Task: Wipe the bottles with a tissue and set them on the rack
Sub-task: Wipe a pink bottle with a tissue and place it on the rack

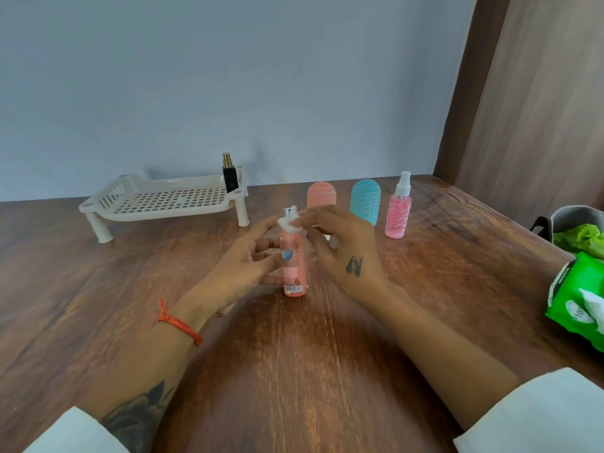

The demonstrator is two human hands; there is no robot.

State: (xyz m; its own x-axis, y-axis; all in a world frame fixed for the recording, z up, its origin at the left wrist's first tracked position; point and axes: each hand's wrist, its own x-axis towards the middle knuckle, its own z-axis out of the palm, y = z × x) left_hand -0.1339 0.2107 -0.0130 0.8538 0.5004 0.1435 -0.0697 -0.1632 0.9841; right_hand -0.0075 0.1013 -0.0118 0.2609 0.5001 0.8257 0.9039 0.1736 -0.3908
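Both hands meet at centre, left hand [243,264] gripping with curled fingers, right hand [343,250] pinching above.

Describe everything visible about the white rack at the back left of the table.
The rack looks like cream-white plastic: a shallow tray with a slotted grid floor, raised slatted sides and round tubular corner posts on short legs. It stands level on the wooden table against the wall, back left. One black bottle with a gold sprayer stands upright in its far right corner. Neither hand touches it.

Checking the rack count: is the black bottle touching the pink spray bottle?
Apart. The head view shows the black bottle on the rack, and the pink spray bottle standing on the table far to its right.
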